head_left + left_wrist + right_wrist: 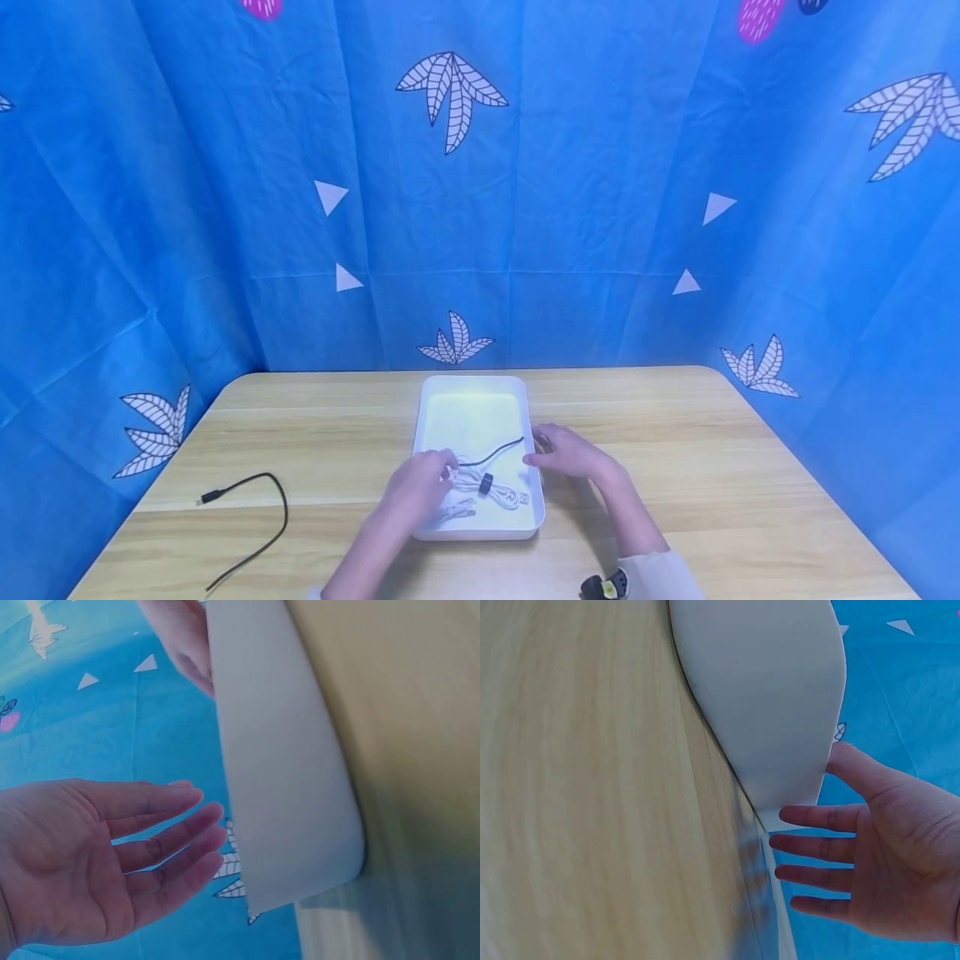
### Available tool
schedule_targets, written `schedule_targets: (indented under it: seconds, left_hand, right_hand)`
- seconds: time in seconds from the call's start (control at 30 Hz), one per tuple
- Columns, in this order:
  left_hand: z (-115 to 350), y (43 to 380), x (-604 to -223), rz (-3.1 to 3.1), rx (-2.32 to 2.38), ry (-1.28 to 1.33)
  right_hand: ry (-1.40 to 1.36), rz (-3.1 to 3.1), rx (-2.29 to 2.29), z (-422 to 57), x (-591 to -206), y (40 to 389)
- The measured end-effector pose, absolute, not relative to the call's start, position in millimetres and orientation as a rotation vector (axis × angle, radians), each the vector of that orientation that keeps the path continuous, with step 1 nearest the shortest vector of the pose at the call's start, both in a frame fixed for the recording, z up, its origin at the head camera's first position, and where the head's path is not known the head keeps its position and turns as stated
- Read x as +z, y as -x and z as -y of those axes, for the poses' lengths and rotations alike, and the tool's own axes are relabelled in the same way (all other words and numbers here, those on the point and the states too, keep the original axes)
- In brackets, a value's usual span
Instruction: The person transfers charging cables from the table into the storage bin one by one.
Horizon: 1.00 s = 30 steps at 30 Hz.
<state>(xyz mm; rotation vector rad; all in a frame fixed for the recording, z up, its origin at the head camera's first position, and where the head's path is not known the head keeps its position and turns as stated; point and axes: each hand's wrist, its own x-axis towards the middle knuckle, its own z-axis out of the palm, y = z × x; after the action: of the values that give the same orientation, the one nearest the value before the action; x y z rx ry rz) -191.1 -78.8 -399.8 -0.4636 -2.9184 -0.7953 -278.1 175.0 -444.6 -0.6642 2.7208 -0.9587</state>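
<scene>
A white tray [534, 518] stands on the table with cables inside. Among them are a white cable [504, 493] bundled with a black strap, another white cable [457, 510] at the near left, and a thin black cable [495, 452] running toward the right rim. My left hand [420, 485] reaches over the tray's left side, fingertips close to the bundled cable. In the left wrist view its fingers are loosely bent, with nothing visible between them. My right hand [572, 452] holds the tray's right wall, thumb over the rim and fingers [817, 817] along the outside.
Left of the tray, a black cable [283, 508] with a plug at one end lies curved on the wooden table [660, 433]. A blue patterned curtain [570, 208] hangs behind and around the table. A dark band [604, 587] sits at the right wrist.
</scene>
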Motion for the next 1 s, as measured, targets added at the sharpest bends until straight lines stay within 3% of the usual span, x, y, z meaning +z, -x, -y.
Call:
schedule_targets:
  seconds: [1.0]
  left_hand:
    - [143.8,191.2,-372.0,2.877,-0.967,0.021]
  right_hand:
    - [0.678,-2.706,-0.986,-175.2,-445.0,277.1]
